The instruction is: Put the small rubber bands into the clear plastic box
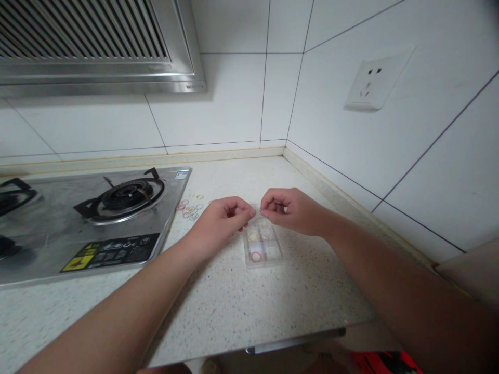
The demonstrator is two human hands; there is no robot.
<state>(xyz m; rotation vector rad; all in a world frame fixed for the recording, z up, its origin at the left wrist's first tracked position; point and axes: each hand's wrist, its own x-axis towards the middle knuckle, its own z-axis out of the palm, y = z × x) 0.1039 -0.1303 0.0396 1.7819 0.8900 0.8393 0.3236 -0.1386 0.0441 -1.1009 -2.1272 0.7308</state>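
My left hand (224, 219) and my right hand (294, 210) are held close together above a clear plastic box (275, 253). Thumb and forefinger of each are pinched, and the tips almost meet. Whatever sits between them is too small to make out. Divided into compartments, the box lies on the counter and partly under my hands. A red ring-shaped band (255, 256) rests in its near left compartment, with paler bands farther back. Left of my left hand, several thin coloured bands (189, 210) lie loosely scattered beside the stove.
A steel gas stove (120, 228) with black burners fills the left of the speckled counter (249, 306). Above it hangs a range hood (187, 78). Tiled walls meet at the back corner, and a socket (376, 83) is on the right wall.
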